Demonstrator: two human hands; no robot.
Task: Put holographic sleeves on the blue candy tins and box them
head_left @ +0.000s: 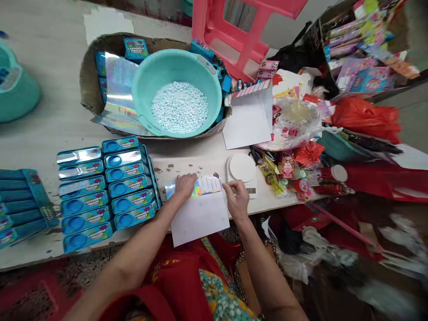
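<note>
Red garment [177,290] nearest; sticker sheet [200,220] at the bench's [200,156] near edge.
Left hand [185,185], bent-fingered, covers the sheet's top, grip unclear; right hand [236,198] pinches its one-o'clock corner. Toward twelve, turquoise basin [143,91] of pale pellets [179,107] in a cardboard box [87,80]; blue tins [130,185] at nine, scale [242,168] at two.

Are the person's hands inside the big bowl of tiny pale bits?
No, the left hand and right hand are both at the shiny-edged paper, away from the bowl.
</note>
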